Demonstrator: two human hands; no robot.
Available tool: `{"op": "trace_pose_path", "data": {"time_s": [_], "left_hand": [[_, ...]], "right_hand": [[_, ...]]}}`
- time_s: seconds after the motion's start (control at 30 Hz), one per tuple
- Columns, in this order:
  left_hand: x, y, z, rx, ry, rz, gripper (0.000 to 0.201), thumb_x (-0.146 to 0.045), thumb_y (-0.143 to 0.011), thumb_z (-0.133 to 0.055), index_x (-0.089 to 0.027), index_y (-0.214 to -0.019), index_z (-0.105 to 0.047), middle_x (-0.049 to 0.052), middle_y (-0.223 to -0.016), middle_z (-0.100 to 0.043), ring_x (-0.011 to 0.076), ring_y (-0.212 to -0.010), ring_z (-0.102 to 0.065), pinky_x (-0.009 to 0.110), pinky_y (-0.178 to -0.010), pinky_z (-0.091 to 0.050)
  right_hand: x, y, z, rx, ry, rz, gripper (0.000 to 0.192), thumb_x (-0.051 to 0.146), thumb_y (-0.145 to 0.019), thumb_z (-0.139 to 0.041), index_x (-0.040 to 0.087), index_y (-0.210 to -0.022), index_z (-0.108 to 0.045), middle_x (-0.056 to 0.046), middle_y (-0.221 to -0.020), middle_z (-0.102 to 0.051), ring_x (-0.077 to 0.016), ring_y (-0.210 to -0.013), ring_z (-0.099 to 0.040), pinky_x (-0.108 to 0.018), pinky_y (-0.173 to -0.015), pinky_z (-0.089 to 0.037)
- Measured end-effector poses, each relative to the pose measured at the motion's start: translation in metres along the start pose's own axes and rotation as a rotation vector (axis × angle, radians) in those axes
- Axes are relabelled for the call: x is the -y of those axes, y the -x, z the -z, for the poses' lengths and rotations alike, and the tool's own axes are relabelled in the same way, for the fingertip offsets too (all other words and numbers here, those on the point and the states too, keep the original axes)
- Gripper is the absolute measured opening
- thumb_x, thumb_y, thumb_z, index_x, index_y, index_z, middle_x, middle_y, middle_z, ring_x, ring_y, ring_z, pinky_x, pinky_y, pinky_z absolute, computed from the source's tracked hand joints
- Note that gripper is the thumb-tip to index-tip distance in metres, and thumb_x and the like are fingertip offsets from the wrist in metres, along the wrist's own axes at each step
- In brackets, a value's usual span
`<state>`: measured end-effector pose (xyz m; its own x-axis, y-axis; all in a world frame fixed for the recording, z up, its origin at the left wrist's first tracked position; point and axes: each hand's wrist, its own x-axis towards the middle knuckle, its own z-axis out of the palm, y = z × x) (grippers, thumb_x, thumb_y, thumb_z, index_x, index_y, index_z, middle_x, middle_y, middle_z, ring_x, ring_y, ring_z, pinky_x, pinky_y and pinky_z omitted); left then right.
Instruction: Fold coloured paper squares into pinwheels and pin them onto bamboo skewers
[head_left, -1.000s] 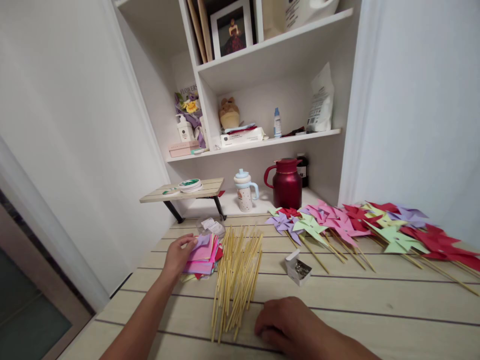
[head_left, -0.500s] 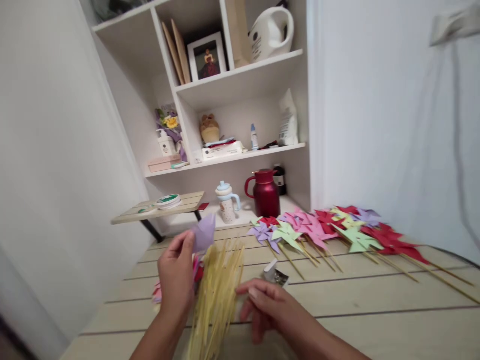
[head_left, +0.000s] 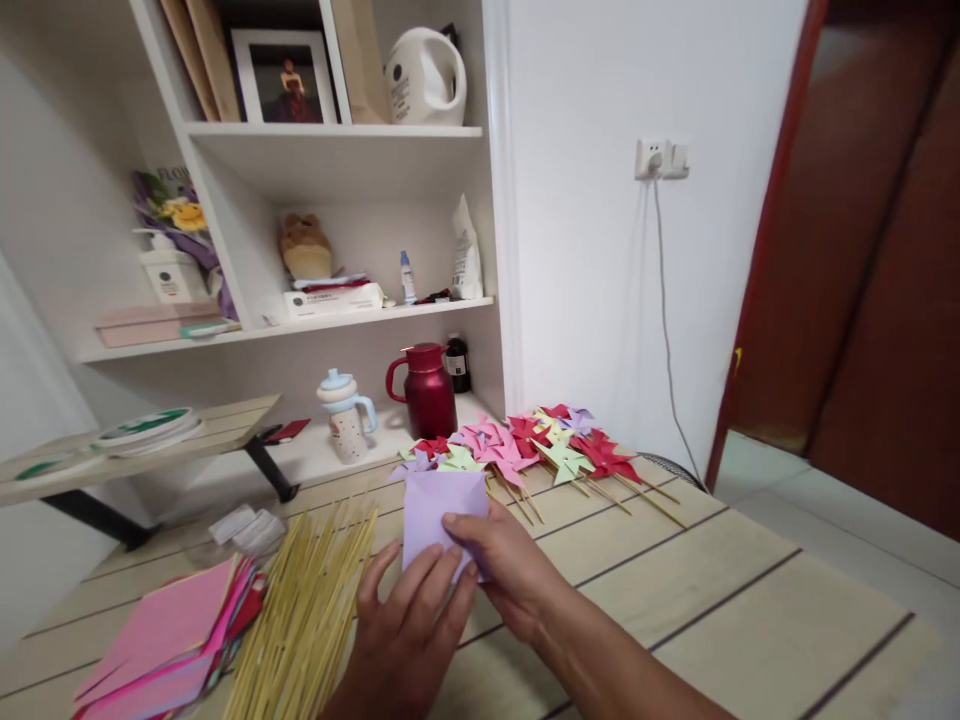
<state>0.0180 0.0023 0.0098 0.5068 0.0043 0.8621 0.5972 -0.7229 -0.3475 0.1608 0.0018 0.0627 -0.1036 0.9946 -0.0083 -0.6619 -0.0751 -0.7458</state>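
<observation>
A lilac square of paper [head_left: 437, 508] is held up over the wooden table [head_left: 712, 600] by both hands. My left hand [head_left: 409, 630] grips its lower edge from below, and my right hand [head_left: 502, 565] pinches its lower right corner. A pile of thin bamboo sticks [head_left: 304, 620] lies just left of my left hand. Further left is a stack of coloured paper squares [head_left: 169, 640], pink on top.
Finished paper pinwheels [head_left: 540, 450] on sticks lie at the table's far side. A red jug [head_left: 427, 390] and a spotted cup [head_left: 346, 420] stand under the white shelves [head_left: 337, 150]. A small plastic bag [head_left: 247, 527] lies behind the sticks. A wall socket [head_left: 660, 160] with a cable and a dark red door [head_left: 862, 280] are at the right.
My left hand lifted the lilac sheet off the stack and brought it to the middle, and my right hand came up off the table to take hold of it. The view swung right.
</observation>
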Motion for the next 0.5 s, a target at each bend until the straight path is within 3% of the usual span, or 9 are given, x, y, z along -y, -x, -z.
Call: {"op": "trace_pose_path", "data": {"time_s": [0.1, 0.2, 0.3, 0.5], "left_hand": [[0.000, 0.006, 0.001, -0.040, 0.041, 0.109, 0.034, -0.014, -0.086, -0.062, -0.019, -0.119, -0.066, 0.010, -0.112, -0.065, 0.0215, -0.111, -0.056, 0.045, -0.113, -0.026], [0.003, 0.016, 0.003, -0.104, 0.175, 0.516, 0.037, -0.018, -0.092, -0.050, -0.019, -0.128, -0.056, 0.012, -0.121, -0.056, 0.0221, -0.116, -0.052, 0.038, -0.104, -0.037], [0.006, 0.022, 0.000, -0.151, 0.367, 0.890, 0.034, -0.027, -0.095, -0.044, -0.022, -0.127, -0.053, 0.009, -0.114, -0.060, 0.0210, -0.107, -0.058, 0.037, -0.096, -0.042], [0.013, 0.021, -0.006, -0.016, 0.874, 1.335, 0.047, -0.054, -0.092, -0.043, -0.019, -0.119, -0.059, 0.012, -0.118, -0.064, 0.0242, -0.090, -0.065, 0.039, -0.078, -0.051]], "right_hand": [[0.008, -0.006, 0.009, -0.046, 0.098, 0.061, 0.031, 0.026, -0.065, -0.078, 0.013, -0.091, -0.068, -0.002, -0.071, -0.073, -0.0155, -0.062, -0.063, -0.025, -0.062, -0.048], [0.014, -0.008, 0.014, -0.028, 0.183, 0.136, 0.042, 0.033, -0.070, -0.077, 0.015, -0.106, -0.066, -0.005, -0.085, -0.075, -0.0197, -0.074, -0.067, -0.030, -0.071, -0.051], [0.012, -0.008, 0.017, -0.012, 0.292, 0.156, 0.039, 0.036, -0.073, -0.076, 0.017, -0.106, -0.068, -0.005, -0.089, -0.075, -0.0198, -0.079, -0.067, -0.029, -0.072, -0.050], [0.001, -0.014, 0.023, -0.029, 0.451, 0.170, 0.037, 0.041, -0.070, -0.078, 0.017, -0.097, -0.070, -0.005, -0.088, -0.074, -0.0187, -0.073, -0.064, -0.027, -0.066, -0.048]]}}
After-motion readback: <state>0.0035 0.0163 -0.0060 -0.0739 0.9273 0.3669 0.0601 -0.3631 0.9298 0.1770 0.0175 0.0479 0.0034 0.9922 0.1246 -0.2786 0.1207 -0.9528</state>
